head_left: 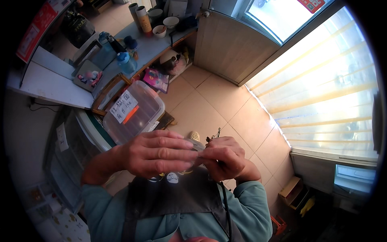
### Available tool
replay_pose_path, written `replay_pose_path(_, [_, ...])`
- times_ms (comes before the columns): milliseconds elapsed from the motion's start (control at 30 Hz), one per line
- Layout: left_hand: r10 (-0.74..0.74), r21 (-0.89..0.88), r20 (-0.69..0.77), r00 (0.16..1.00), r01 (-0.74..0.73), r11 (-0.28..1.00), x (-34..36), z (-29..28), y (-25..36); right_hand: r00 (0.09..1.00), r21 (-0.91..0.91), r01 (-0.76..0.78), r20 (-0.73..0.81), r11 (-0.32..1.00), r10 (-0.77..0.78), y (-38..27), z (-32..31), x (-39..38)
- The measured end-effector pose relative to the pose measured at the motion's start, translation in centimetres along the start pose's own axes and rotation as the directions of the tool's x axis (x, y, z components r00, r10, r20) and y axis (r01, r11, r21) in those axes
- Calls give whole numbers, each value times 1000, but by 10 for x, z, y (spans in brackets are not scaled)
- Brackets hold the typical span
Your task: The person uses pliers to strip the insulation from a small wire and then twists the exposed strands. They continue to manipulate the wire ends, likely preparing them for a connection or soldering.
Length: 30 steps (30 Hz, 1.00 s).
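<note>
My left hand (163, 154) is held in front of my chest, its fingers straight and side by side, the thumb hidden beneath. By its fingertips shows a thin, greyish, see-through piece (196, 146) with a rounded edge; its kind I cannot make out. Across from it, my right hand (223, 158) is closed, thumb and forefinger pinching at the edge of this piece. The two hands meet at the fingertips. Just beyond the right knuckles sticks out a small dark, thin bit with a metallic stem (213, 135); whether it belongs to the same piece is unclear.
A lidded clear plastic box (147, 101) with a paper label stands at my left, beside a wooden chair back (105, 94). Bottles, including a blue one (126, 63), and bowls (171, 22) crowd the counter. Ahead are a wooden door (234, 44) and a striped curtain (322, 88).
</note>
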<state>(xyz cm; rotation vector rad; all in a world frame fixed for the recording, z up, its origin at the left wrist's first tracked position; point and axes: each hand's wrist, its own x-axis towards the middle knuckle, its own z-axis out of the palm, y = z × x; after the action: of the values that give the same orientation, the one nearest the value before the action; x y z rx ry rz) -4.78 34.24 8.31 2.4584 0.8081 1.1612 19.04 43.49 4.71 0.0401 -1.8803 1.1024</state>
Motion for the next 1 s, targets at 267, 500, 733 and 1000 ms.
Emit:
replay_pose_path(267, [-62, -158, -25, 998, 57, 986, 2, -1, -2, 995, -62, 44, 92, 997, -38, -1, -5, 6])
replay_pose_path(500, [-106, -267, -3, 994, 102, 958, 0, -4, -11, 995, -58, 46, 87, 997, -41, 1, -5, 9])
replay_pose_path(733, [-223, -275, 9, 975, 217, 937, -9, 15, -14, 995, -27, 18, 100, 999, -15, -2, -11, 9])
replay_pose_path(1000, [-43, 76, -110, 993, 51, 996, -2, -6, -9, 955, 156, -297, 65, 942, 291, -3, -9, 7])
